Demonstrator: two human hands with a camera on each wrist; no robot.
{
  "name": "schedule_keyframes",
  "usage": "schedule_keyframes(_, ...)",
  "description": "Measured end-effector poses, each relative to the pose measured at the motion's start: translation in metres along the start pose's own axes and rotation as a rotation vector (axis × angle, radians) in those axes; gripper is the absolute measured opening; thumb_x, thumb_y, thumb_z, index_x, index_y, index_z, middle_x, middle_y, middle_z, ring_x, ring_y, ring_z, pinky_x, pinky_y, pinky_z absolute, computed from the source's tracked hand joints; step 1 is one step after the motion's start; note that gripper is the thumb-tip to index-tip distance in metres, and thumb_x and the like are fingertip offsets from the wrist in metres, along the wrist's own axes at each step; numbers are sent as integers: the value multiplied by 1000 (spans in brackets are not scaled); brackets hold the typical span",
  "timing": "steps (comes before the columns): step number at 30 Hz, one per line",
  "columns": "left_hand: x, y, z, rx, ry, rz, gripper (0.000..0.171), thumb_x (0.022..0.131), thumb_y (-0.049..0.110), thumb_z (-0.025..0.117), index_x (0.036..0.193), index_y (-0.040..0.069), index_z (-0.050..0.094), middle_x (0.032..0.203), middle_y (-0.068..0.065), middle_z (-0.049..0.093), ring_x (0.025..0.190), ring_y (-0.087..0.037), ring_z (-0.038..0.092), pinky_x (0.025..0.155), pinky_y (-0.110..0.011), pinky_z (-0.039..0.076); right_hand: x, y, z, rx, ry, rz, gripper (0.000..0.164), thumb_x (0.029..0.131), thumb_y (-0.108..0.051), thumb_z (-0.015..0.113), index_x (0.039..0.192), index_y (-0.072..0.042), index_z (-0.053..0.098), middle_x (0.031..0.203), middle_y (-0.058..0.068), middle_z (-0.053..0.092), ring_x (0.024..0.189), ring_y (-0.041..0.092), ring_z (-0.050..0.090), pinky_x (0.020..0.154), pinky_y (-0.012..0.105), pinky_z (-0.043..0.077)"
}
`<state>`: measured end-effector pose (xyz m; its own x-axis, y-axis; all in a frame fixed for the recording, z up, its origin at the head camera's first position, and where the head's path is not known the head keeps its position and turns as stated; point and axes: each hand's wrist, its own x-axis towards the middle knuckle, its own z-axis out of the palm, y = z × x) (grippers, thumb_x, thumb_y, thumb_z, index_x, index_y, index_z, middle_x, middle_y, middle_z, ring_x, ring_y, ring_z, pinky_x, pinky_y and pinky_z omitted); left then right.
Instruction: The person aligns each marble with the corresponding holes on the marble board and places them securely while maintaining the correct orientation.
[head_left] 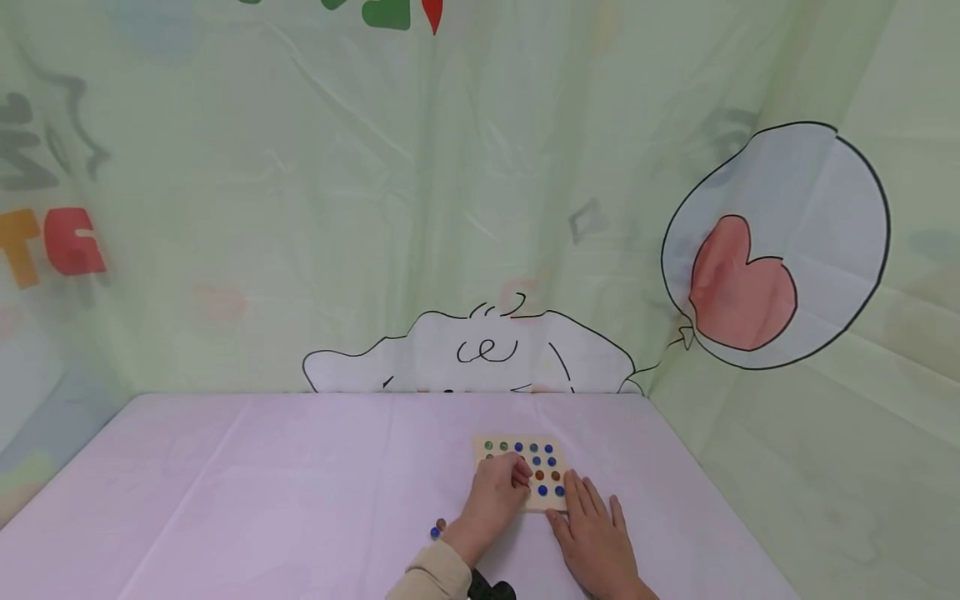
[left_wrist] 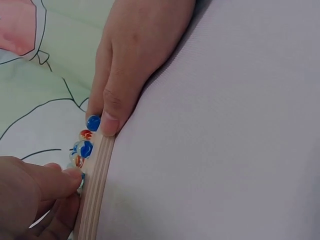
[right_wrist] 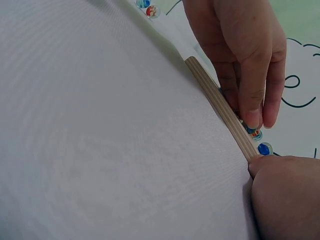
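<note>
A pale wooden board (head_left: 551, 503) lies on the table with rows of glass marbles, green, blue and brown, seated on it. Over its left front part, my left hand (head_left: 497, 493) pinches a teal glass marble (left_wrist: 81, 180) between thumb and fingertips, low at the board's surface. My right hand (head_left: 597, 533) rests at the right front corner; its straight fingers lie along the right side and its thumb (left_wrist: 109, 124) presses the near edge. A blue marble (left_wrist: 93, 122) sits close to that thumb. My left hand hides part of the board's left side in the head view.
Two loose marbles, a brown one (head_left: 441, 524) and a blue one (head_left: 435, 532), lie on the pinkish tablecloth (head_left: 262, 492) left of my left forearm. A black object (head_left: 491, 588) shows at the bottom edge. Printed cloth walls (head_left: 225, 208) stand behind and beside the table.
</note>
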<state>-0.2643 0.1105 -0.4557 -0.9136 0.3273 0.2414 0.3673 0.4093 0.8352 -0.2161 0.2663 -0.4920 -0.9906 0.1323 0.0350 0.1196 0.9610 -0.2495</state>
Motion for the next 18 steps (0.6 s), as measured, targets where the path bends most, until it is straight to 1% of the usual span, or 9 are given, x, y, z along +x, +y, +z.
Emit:
schedule_keyframes(6,2,-2,1,28,3,12,19,81,-8,72,92,6,66,84,-1,66,74,-3,54,66,-17,49,0,0,-1,7,0,-1,73,102,-40,47,156,1,19,162,20,24,150,44,16,116,69,-2)
schedule_keyframes(13,1,1,-4,-8,-15,-15,11,87,0,70,96,6,67,88,-2,67,77,-4,57,69,-19,50,0,0,0,5,4,5,73,101,-39,48,155,1,21,161,21,26,149,44,18,116,69,-1)
schedule_keyframes(18,0,4,-8,-24,-39,-28,11,89,4,70,99,6,67,89,0,68,78,-4,57,69,-18,51,0,1,1,3,5,11,73,101,-40,49,155,1,22,161,21,26,149,43,18,116,69,-1)
